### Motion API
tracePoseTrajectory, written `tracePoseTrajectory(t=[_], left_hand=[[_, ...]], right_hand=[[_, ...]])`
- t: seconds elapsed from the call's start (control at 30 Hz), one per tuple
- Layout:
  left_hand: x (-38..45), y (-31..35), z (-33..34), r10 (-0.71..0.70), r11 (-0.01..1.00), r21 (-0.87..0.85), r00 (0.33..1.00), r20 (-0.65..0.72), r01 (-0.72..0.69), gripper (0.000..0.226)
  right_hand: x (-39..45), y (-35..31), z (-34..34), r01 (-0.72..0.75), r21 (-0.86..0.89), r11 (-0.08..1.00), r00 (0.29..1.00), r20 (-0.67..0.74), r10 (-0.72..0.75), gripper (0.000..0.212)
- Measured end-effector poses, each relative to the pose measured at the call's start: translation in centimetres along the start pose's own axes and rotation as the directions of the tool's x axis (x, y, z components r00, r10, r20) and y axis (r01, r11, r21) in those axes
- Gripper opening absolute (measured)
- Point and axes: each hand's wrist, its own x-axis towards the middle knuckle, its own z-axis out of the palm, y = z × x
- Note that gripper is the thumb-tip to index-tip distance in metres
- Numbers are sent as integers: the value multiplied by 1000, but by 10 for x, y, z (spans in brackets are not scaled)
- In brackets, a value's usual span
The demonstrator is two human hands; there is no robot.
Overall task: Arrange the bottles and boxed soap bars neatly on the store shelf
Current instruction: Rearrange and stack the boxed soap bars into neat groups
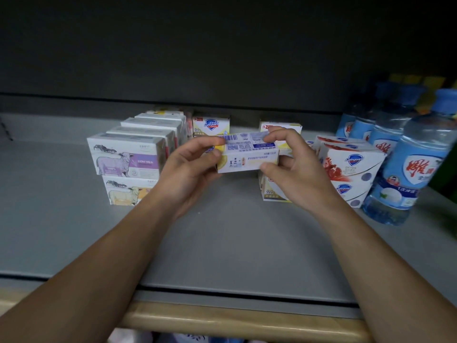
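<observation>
Both hands hold one white and yellow soap box (247,154) above the grey shelf (222,243), its barcode side turned up. My left hand (190,167) grips its left end and my right hand (294,164) pinches its right end. To the left stands a row of goat-milk soap boxes (128,157), stacked two high at the front. Behind the held box stand yellow Safeguard boxes (211,126). Red and white Safeguard boxes (351,167) are stacked on the right, with blue-labelled bottles (410,167) beyond them.
A dark back panel (222,58) closes the shelf behind the goods. The shelf's front has a wooden edge strip (235,320). More bottles (366,120) stand further back on the right. Bare grey shelf surface lies in front of the boxes.
</observation>
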Motion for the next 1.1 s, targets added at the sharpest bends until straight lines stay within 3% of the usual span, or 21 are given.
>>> tracePoseTrajectory(t=[0.23,0.37,0.5,0.6,0.8,0.93,1.0,1.1], left_hand=[[-1,4,0,-38,999,-18,999,24,38,26],[-3,2,-2,-46,995,96,992,119,34,50],[-4,-3,-1,29,925,378,999,29,-37,38],[-4,-5,-1,57,911,410,998,-10,-48,31],[-5,-9,-1,78,890,440,990,115,-121,37],[-1,-12,-1,112,908,403,993,42,-119,40],[2,-17,-6,113,856,512,993,-43,-75,31],[10,-27,-19,39,567,821,994,-101,61,29]], right_hand=[[2,3,5,121,-145,982,991,-30,-127,56],[2,4,3,56,-107,993,988,-139,-71,46],[0,4,1,-12,-151,989,985,-170,-14,38],[1,2,0,-35,-189,981,986,-168,3,41],[0,-4,2,42,-326,944,999,-1,-45,42],[2,-6,1,71,-413,908,992,-64,-107,46],[9,-8,-3,75,-499,864,985,-98,-142,46],[34,-13,-18,54,-660,750,985,-88,-148,42]])
